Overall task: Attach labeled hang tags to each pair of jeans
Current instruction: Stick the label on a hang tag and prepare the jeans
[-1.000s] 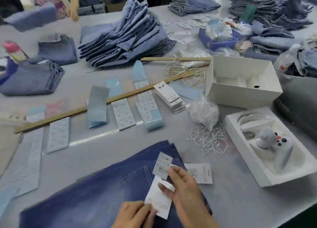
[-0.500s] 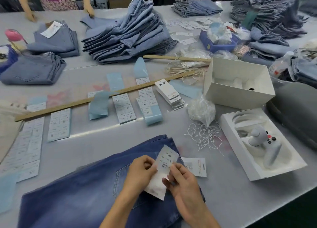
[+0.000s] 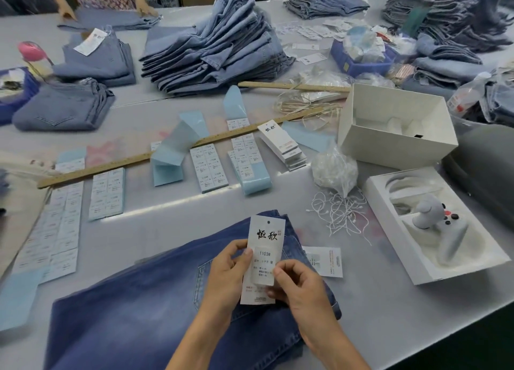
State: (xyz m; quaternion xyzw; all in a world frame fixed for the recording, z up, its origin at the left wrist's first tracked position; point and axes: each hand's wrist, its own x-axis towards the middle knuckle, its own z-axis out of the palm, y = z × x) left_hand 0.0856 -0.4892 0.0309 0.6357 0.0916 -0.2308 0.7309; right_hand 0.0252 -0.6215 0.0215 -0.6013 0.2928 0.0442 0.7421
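bright even overhead light, glare streak on the table (image 3: 194,200), wide-angle bending and softness at edges

Jeans (image 3: 139,328) cut off at bottom edge; sticker sheets (image 3: 107,194) print illegible

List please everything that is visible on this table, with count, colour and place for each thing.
hang tag: one, white, held upright over the dark jeans
dark jeans: one pair, dark blue, near edge
second tag: one, white, flat beside the jeans
label sheets: several, white on pale blue, centre
wooden rulers: two, tan, centre
strings: loose pile, white, right of centre
open boxes: two, white, right
folded jeans stacks: several, light blue, far side
left hand: pinches tag's left edge
right hand: pinches tag's right edge
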